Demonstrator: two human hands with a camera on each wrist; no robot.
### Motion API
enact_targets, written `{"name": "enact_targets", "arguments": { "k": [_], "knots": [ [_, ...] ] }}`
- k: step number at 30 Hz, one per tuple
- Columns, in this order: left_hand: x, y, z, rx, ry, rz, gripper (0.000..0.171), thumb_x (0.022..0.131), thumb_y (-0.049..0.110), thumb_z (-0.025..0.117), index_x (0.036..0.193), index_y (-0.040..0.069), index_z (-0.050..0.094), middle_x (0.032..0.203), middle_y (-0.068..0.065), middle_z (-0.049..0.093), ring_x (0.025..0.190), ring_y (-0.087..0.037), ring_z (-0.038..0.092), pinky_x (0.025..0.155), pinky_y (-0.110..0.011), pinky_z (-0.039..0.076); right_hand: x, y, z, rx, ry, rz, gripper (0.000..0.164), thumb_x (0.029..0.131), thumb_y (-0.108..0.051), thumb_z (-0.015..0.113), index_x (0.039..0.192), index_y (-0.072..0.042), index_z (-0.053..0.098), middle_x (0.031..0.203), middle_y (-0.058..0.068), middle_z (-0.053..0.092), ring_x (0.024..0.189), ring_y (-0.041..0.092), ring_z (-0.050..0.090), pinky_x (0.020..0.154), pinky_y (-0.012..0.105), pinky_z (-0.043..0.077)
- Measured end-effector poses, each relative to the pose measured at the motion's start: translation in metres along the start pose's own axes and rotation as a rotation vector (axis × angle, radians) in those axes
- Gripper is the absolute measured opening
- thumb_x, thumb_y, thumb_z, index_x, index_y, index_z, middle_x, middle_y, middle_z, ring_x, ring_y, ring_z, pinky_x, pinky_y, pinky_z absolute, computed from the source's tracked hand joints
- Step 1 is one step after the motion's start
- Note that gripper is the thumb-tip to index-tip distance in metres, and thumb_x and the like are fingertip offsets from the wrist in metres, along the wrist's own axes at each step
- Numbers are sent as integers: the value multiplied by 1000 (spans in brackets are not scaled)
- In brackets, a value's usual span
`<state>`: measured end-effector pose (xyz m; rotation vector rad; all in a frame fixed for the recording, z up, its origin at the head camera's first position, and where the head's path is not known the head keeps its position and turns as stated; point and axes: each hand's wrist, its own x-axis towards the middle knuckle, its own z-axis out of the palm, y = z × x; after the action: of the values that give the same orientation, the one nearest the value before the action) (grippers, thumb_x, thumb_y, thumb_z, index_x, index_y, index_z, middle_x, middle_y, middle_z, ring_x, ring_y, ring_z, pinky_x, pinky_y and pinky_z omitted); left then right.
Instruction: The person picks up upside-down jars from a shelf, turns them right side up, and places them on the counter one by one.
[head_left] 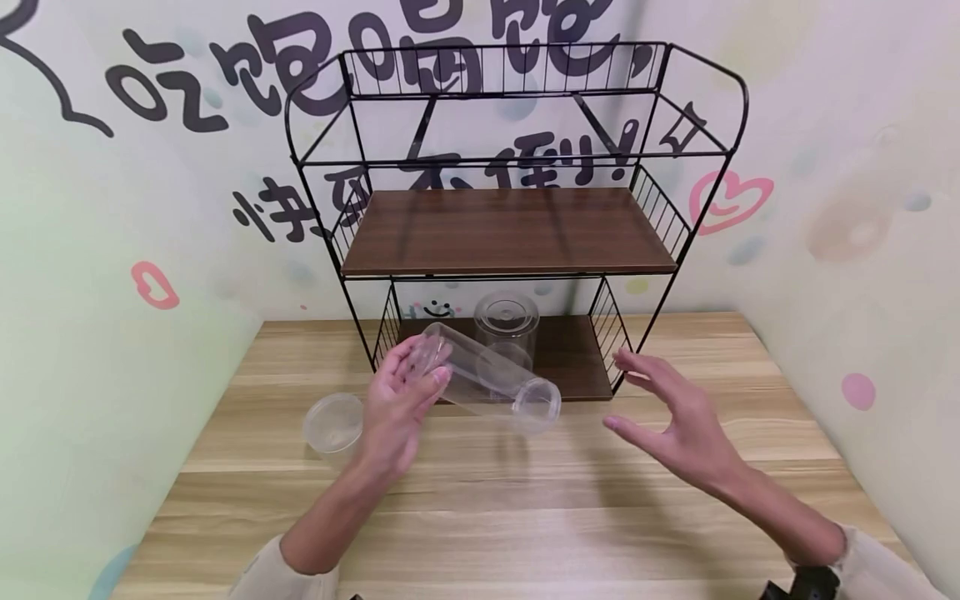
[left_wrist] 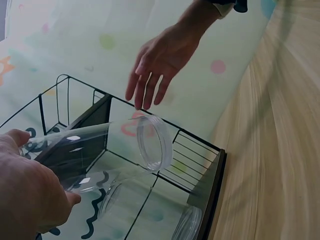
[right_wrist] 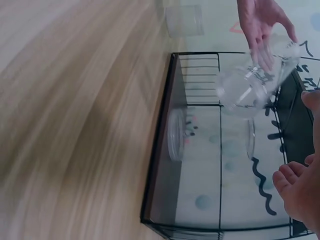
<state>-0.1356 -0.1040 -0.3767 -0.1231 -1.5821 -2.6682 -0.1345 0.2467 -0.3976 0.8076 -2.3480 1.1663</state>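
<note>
My left hand (head_left: 397, 408) grips a tall clear jar (head_left: 480, 367) near one end, fingers and thumb curled round it. The jar is tilted in the air in front of the rack, its ringed end pointing right and slightly down. In the left wrist view that ringed end (left_wrist: 156, 142) faces my right hand (left_wrist: 165, 60). My right hand (head_left: 678, 421) hovers to the right of the jar, apart from it, fingers spread and holding nothing. Behind the held jar, a second clear jar (head_left: 507, 315) stands on the rack's lower shelf, partly hidden.
A black wire rack (head_left: 322, 221) with a brown middle shelf (head_left: 510, 229) and a lower shelf (head_left: 570, 358) stands at the back of the wooden table (head_left: 495, 533). A small clear tub (head_left: 330, 425) sits left of my left hand. Painted walls enclose the table.
</note>
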Motion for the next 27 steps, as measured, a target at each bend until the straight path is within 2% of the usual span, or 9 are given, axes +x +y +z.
{"name": "enact_targets", "arguments": {
  "k": [6,11,18,23,27],
  "knots": [
    [-3,-9,4,-52,-28,5,62,95,-11,58,151,-7,34,160,-31,39,144,-35,53,115,-38,50,-4,2,24,140,-83,83,90,77,2,93,156,-6,50,153,8,57,138,7,55,115,24,47],
    [-4,-15,9,-113,-57,30,62,94,-7,61,150,-8,33,159,-29,41,143,-34,53,116,-39,49,-2,3,42,345,-109,112,93,78,10,89,159,-4,44,155,15,53,136,14,57,115,28,48],
    [-6,-22,15,-169,-87,40,66,91,-4,63,149,-8,32,155,-29,44,141,-32,55,119,-42,46,-4,2,62,547,-41,137,90,79,21,80,158,2,41,150,25,54,127,13,62,106,24,55],
    [-7,-26,14,-220,-101,59,60,91,-5,64,144,-5,36,148,-23,50,138,-31,57,118,-43,47,-4,1,66,625,-3,168,85,78,23,78,154,4,44,144,19,59,122,15,65,100,25,59],
    [-8,-28,9,-219,-136,57,56,93,-4,63,143,-2,37,145,-19,52,139,-31,56,118,-45,46,-3,0,62,648,-7,170,81,79,23,77,152,8,44,143,17,59,125,17,65,101,27,59]
  ]
}}
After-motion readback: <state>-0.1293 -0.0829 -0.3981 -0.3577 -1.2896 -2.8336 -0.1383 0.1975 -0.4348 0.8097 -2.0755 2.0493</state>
